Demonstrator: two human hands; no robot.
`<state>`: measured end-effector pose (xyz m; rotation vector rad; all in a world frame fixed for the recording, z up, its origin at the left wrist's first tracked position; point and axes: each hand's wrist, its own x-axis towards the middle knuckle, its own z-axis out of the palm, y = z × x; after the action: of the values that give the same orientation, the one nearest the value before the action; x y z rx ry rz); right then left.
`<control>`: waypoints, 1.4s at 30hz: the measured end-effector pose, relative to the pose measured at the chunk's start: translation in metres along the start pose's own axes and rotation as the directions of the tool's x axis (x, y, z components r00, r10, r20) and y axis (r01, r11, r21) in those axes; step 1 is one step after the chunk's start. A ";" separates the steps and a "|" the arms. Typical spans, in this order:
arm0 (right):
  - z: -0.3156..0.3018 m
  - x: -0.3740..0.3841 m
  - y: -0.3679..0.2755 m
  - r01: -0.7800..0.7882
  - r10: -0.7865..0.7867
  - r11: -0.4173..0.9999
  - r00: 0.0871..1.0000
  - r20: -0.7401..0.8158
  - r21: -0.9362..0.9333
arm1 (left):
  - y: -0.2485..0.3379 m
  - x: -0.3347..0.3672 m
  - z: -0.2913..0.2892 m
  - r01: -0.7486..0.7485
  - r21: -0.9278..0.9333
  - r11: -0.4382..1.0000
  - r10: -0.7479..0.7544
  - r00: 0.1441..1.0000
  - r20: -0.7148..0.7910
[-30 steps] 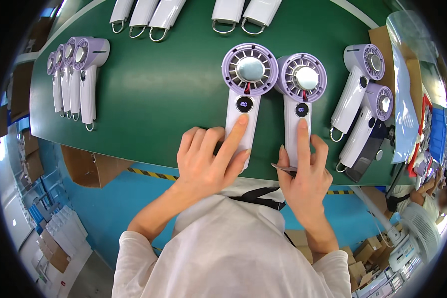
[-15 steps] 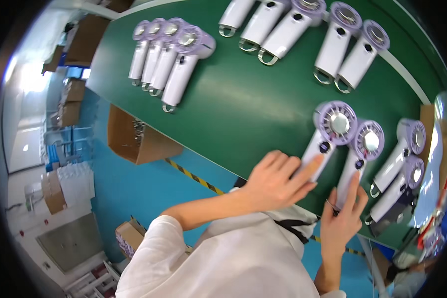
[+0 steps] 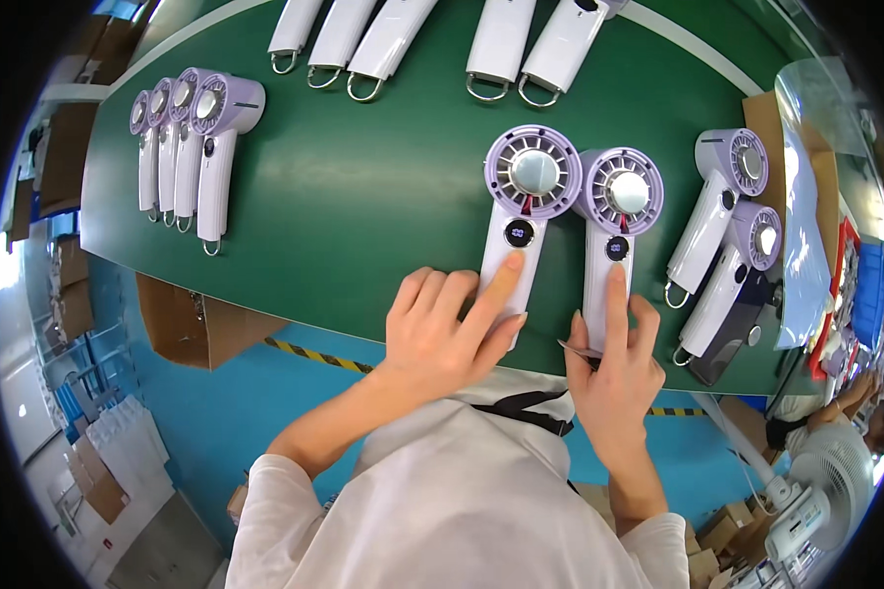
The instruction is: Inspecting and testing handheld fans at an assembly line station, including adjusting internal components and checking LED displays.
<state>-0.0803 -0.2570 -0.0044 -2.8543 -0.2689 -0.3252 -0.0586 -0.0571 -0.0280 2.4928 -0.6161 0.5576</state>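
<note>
Two lilac-and-white handheld fans lie side by side, face up, on the green table [image 3: 363,196]. My left hand [image 3: 447,329] rests on the handle of the left fan [image 3: 519,221], its forefinger stretched just below the round dark display. My right hand [image 3: 614,353] lies on the handle of the right fan [image 3: 611,236], forefinger pointing up toward its display. A thin flat piece [image 3: 578,348] sticks out under my right thumb. Both fans' grilles show silver round centres.
Several identical fans stand in a row at the left [image 3: 192,147]. Two more fans [image 3: 722,221] lie at the right beside a dark flat device [image 3: 732,339]. White handles with ring loops [image 3: 501,44] line the far side. Cardboard boxes [image 3: 192,319] sit below the table edge.
The view swung away and back; both hands stay on the two fans' handles, forefingers still near the displays. The fans have not visibly shifted on the table.
</note>
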 end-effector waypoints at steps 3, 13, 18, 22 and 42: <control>-0.001 0.000 -0.001 -0.005 0.005 1.000 1.000 0.021 0.016 | 0.006 0.001 -0.004 0.052 0.005 0.999 -0.052 0.996 0.075; 0.004 0.005 -0.037 -0.192 0.154 0.919 0.979 0.136 0.345 | 0.005 -0.004 -0.020 0.184 0.058 0.981 -0.185 0.982 0.025; 0.014 0.018 -0.071 -0.190 0.092 0.894 0.964 0.249 0.406 | -0.015 -0.019 -0.035 0.245 0.101 0.964 -0.244 0.969 -0.022; 0.027 0.038 -0.103 -0.050 -0.037 0.909 0.979 0.199 0.413 | -0.044 -0.033 -0.057 0.316 0.120 0.941 -0.309 0.948 -0.072; 0.066 0.096 -0.212 0.110 -0.178 0.907 0.975 0.134 0.407 | -0.148 -0.049 -0.118 0.428 0.184 0.885 -0.408 0.903 -0.137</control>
<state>-0.0198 -0.0229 0.0053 -2.4630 -0.5187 -0.0444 -0.0523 0.1384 -0.0146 2.6643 0.0318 0.5892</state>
